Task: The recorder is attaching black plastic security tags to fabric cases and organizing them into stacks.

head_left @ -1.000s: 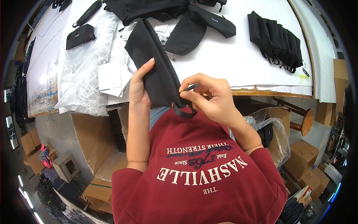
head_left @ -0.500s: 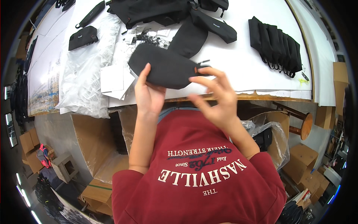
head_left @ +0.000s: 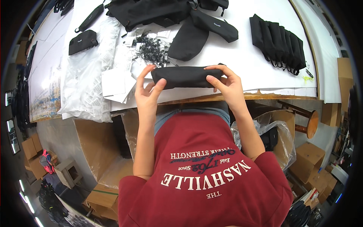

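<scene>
A black zip pouch [head_left: 185,77] is held level over the table's near edge, seen edge-on as a narrow band. Its left end is pinched between the thumb and fingers of my left hand [head_left: 148,89]. My right hand [head_left: 228,84] grips the right end, thumb on the near side and index finger along the top. Just beyond the pouch lies a tangled heap of small black cords [head_left: 150,49]. More flat black pouches [head_left: 189,39] rest behind that heap.
White sheets [head_left: 114,84] and a clear plastic bag of small packets [head_left: 85,83] lie to the left, with a black pouch [head_left: 83,42] on the bag. A row of black pouches [head_left: 279,43] is at the right. Open cardboard boxes [head_left: 99,147] stand below the table.
The pouch has turned from its broad face to edge-on and come slightly nearer. My right hand, loose and blurred before, now grips its right end. The left has shifted to the left end.
</scene>
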`<state>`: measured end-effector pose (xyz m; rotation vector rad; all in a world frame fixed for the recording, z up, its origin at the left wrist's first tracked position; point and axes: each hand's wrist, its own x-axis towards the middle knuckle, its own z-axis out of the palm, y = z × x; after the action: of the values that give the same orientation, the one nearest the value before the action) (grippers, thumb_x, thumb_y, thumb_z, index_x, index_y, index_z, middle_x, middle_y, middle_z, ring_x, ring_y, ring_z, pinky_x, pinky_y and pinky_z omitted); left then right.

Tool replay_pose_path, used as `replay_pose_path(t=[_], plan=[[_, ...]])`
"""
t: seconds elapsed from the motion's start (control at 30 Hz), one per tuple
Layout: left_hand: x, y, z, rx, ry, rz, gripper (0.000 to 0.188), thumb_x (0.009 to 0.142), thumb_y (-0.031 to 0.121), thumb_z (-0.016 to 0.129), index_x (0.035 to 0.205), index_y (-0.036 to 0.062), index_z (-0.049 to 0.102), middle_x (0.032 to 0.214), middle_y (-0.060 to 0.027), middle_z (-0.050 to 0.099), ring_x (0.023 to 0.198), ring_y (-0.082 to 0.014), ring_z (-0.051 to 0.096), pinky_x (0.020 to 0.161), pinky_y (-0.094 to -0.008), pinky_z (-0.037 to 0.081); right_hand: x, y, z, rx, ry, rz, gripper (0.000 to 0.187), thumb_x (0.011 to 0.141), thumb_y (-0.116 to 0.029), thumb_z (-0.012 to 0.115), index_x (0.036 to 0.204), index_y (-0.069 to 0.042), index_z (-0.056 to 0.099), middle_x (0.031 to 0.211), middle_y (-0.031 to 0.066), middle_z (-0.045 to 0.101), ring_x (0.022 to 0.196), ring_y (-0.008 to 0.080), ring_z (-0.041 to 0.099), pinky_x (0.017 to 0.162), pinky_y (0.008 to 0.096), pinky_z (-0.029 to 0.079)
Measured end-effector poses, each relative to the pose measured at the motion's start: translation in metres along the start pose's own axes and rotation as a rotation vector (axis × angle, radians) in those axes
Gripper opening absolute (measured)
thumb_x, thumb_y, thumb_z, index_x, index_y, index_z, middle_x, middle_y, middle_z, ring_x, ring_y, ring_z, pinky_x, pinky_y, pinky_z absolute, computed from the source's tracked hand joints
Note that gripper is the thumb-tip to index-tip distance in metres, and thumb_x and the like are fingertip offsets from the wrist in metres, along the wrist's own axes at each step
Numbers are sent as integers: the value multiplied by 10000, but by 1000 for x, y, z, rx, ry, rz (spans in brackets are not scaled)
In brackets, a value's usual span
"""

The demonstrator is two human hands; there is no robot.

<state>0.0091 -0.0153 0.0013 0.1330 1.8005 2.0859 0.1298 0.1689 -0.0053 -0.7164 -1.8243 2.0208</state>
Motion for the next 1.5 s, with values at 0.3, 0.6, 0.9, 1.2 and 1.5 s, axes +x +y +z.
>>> replay_pose_path(t=[0.3, 0.6, 0.9, 1.2, 1.5], plan=[[10, -31, 3, 90, -21, -31, 183, 807, 105, 735, 920, -1, 639, 816, -34, 630, 660, -79, 580, 497, -223, 463, 16, 14, -13, -150, -13, 127, 230, 797, -165, 732, 986, -47, 672, 767, 16, 641, 549, 55, 580, 444, 176, 414], [17, 0, -6, 150, -80, 39, 290, 949, 122, 478, 1205, -6, 525, 1169, -148, 580, 667, -139, 611, 534, -211, 455, 35, -22, -126, 103, 366, -103, 288, 796, -151, 740, 1031, -9, 654, 821, 42, 664, 601, 87, 594, 503, 210, 460], [50, 2, -115, 663, 340, 415, 449, 888, 148, 614, 1278, 8, 443, 1278, -149, 474, 1016, -241, 537, 845, -350, 443, 70, -41, -440, 541, 1392, -565, 256, 798, 3, 701, 1002, 76, 565, 1000, 189, 576, 796, 312, 621, 604, 359, 623], [57, -19, -178, 1467, 290, 413, 655, 839, 357, 667, 1338, 6, 430, 1288, -193, 422, 1173, -346, 414, 1012, -450, 306, 85, 39, -484, 651, 1207, 63, 285, 799, -226, 748, 967, -44, 607, 888, 103, 619, 640, 219, 612, 473, 238, 514], [54, -4, -139, 1197, 376, 390, 518, 749, 185, 749, 1164, -9, 507, 1126, -164, 501, 1039, -316, 459, 931, -408, 363, 67, -12, -320, -478, 1545, -577, 199, 851, -164, 668, 989, -36, 604, 860, 44, 594, 751, 152, 577, 646, 284, 450]])
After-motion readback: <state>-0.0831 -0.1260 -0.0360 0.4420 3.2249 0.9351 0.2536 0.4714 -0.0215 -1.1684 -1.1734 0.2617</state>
